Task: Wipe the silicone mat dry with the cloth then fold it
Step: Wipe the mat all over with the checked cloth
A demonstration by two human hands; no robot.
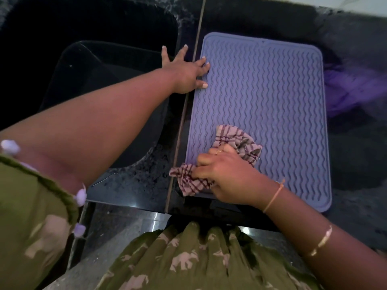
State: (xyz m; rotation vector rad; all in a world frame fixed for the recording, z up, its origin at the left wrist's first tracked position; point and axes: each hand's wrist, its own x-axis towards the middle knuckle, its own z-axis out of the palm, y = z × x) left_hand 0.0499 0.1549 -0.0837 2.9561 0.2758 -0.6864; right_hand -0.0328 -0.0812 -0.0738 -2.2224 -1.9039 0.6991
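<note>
Hands share the work: our left hand presses splayed fingers on the silicone mat to steady it; our right hand grips the cloth, wiping.

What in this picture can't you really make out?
Head view only.
Near-left corner of mat: covered by cloth and right hand.
Water on the mat: too dim to tell.
Purple smear beside the mat: blurred, unidentifiable.
Sink interior: dark, partly behind left arm.
</note>
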